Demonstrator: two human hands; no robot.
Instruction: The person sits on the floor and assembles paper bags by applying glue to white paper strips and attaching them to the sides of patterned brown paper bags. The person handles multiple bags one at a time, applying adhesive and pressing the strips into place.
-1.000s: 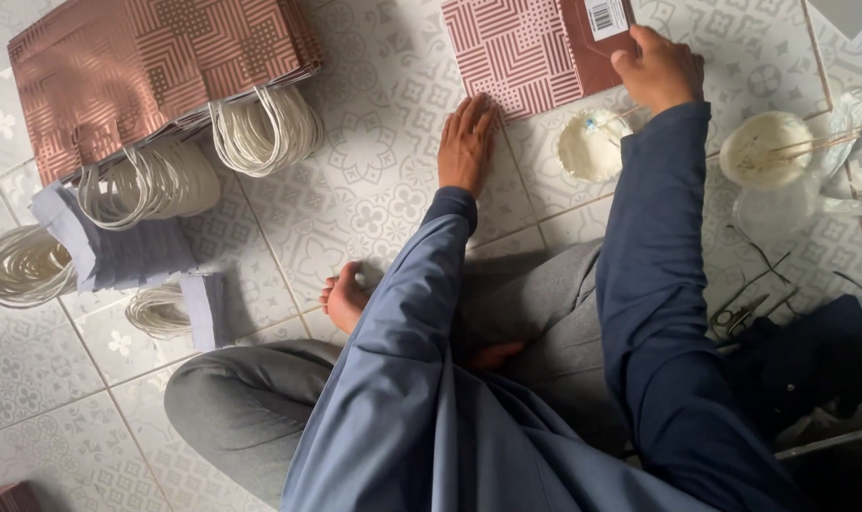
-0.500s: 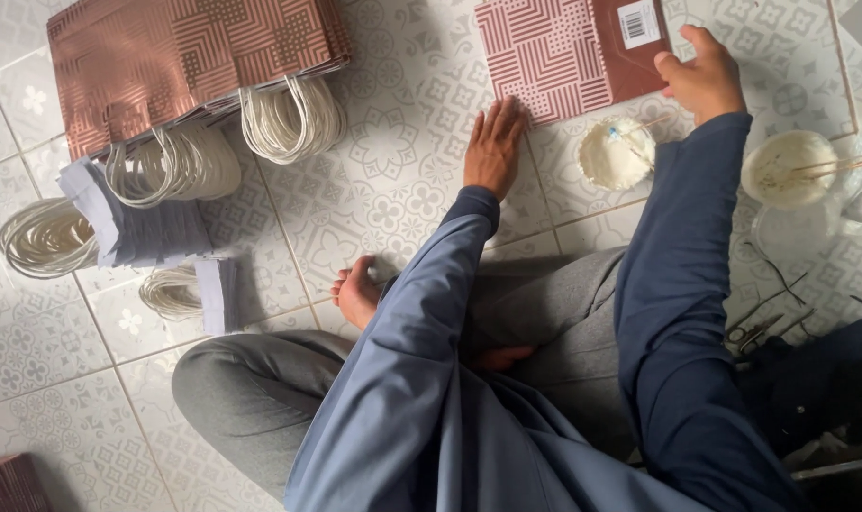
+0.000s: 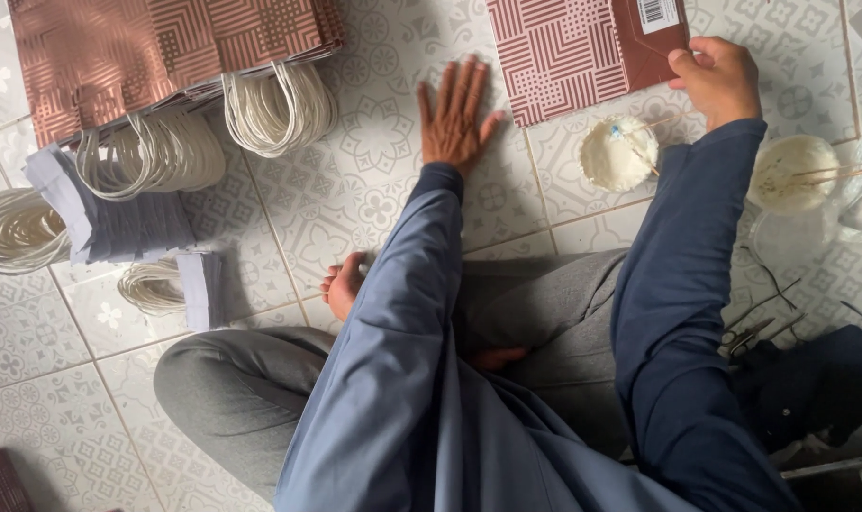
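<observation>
I sit cross-legged on a patterned tile floor. My left hand (image 3: pixel 457 114) lies flat on the tiles, fingers spread, just left of a flat pink patterned paper bag (image 3: pixel 563 52). My right hand (image 3: pixel 718 78) pinches the bag's brown folded bottom corner at the lower right. A small white dish of glue (image 3: pixel 618 153) with a stick in it sits below the bag, between my arms.
A stack of finished pink bags with white cord handles (image 3: pixel 165 57) lies at top left. Bundles of white cord with grey paper strips (image 3: pixel 118 228) lie beside it. A second white glue bowl (image 3: pixel 793 171) with sticks stands right; scissors (image 3: pixel 748 334) lie near my right knee.
The view has shifted, so everything sits lower and further right in frame. My left hand has spread flat beside the bag; my right hand keeps its hold on the bag's corner.
</observation>
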